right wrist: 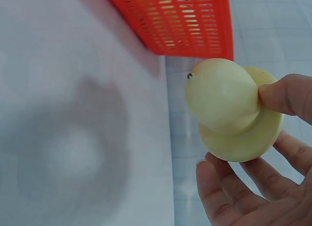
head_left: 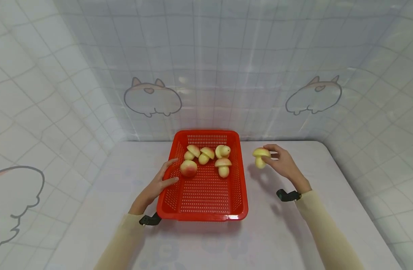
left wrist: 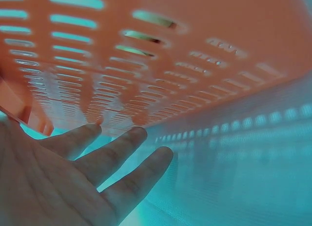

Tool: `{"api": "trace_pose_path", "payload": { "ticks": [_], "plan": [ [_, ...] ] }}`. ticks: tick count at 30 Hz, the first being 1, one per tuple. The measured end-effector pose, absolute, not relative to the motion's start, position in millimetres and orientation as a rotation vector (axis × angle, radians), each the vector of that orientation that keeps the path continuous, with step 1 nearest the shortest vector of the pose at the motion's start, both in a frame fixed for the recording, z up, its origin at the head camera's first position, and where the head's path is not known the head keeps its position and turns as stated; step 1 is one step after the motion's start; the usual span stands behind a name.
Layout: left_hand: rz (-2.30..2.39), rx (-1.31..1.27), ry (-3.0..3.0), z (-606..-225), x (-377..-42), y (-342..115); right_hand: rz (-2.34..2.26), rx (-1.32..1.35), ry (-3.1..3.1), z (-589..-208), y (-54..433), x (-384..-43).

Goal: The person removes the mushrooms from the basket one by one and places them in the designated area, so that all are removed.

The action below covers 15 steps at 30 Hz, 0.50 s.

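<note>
In the head view, my right hand (head_left: 281,163) holds a toy mushroom (head_left: 259,153) above the table, to the right of a red plastic basket (head_left: 206,216). The right wrist view shows the thumb pressing its pale yellow stem (right wrist: 222,96), with fingers against the cap (right wrist: 239,147). My left hand (head_left: 155,185) rests at the basket's left rim, thumb and a finger reaching over it. Three of its fingers (left wrist: 109,157) extend nearly straight outside the slotted wall (left wrist: 161,60) in the left wrist view. Several mushrooms (head_left: 223,167) lie inside the basket, one showing its reddish cap (head_left: 188,168).
The basket stands on a white table (head_left: 277,232), its back rim near a tiled-pattern wall (head_left: 206,75). Similar pale walls (head_left: 388,123) rise on both sides. Dark camera bands (head_left: 288,195) sit on both wrists.
</note>
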State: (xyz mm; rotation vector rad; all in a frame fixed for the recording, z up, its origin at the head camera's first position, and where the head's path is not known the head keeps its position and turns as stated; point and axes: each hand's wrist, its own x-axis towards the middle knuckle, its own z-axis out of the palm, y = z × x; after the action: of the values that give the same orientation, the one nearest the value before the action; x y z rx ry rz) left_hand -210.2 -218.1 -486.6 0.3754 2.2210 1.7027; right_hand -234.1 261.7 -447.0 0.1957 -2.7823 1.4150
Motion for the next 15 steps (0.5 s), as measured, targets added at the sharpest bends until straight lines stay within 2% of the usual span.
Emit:
{"api": "trace_pose_path", "payload": {
  "ticks": [15],
  "plan": [
    [1.697,0.411,2.243,-488.8,-209.2,-219.5,1.363,0.151,-2.801,-463.7,270.8,-239.3]
  ]
}}
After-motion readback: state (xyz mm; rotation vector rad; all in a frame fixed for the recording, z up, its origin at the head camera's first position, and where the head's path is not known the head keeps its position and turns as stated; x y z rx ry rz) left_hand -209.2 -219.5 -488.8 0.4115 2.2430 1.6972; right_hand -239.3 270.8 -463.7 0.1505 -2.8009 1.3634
